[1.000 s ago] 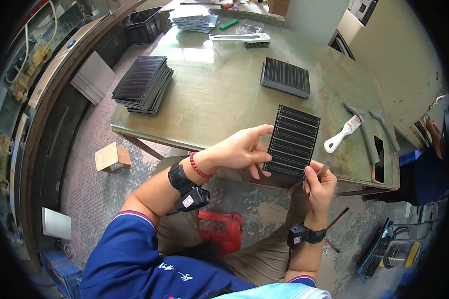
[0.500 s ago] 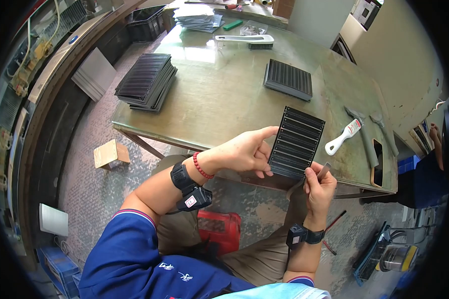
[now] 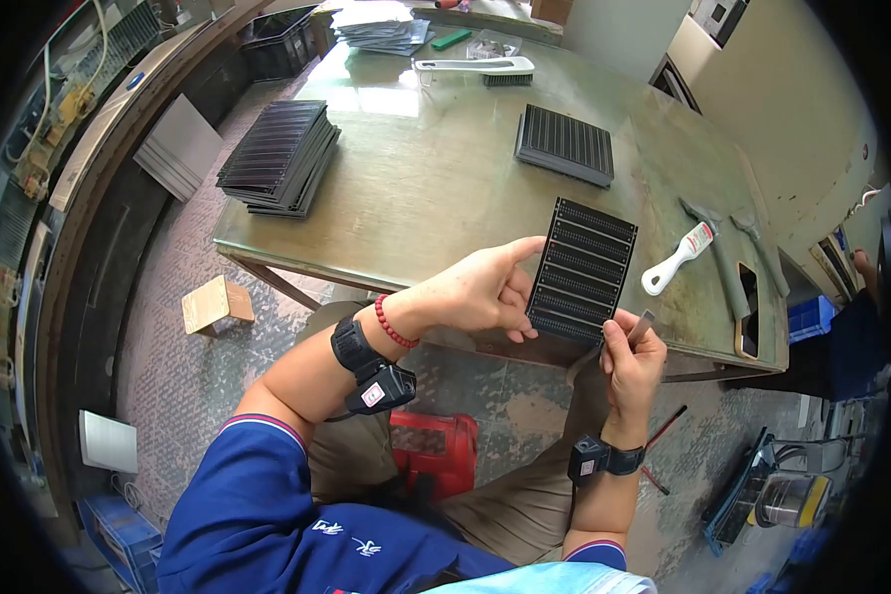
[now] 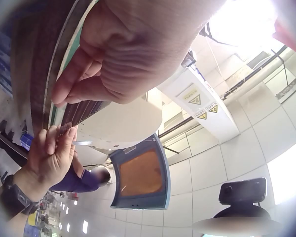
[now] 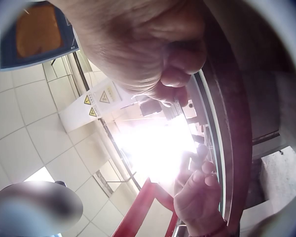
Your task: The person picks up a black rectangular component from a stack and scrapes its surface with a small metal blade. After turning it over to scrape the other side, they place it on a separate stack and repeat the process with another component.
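A black rectangular board [image 3: 581,267] with rows of small holes and pale lines is held up over the table's near edge, its face toward the head camera. My left hand [image 3: 480,292] grips its left edge, index finger high on that side and the other fingers curled near the lower corner. At the lower right corner, my right hand [image 3: 632,361] pinches the board between thumb and fingers. A thin flat metal strip [image 3: 643,325] also sticks up from the right hand. In the left wrist view the board [image 4: 81,111] appears nearly edge-on between both hands.
On the green table [image 3: 416,198] stand a tall stack of similar boards [image 3: 277,148] at left and a lower stack [image 3: 564,144] behind the held board. A white-handled tool [image 3: 678,259], grey-handled tools [image 3: 731,272] and a phone [image 3: 747,309] lie right. A bristle brush [image 3: 480,66] lies behind.
Both hands keep their hold on the board, which tilts slightly differently and reflects less light along its lower part. The whole head view has shifted a little.
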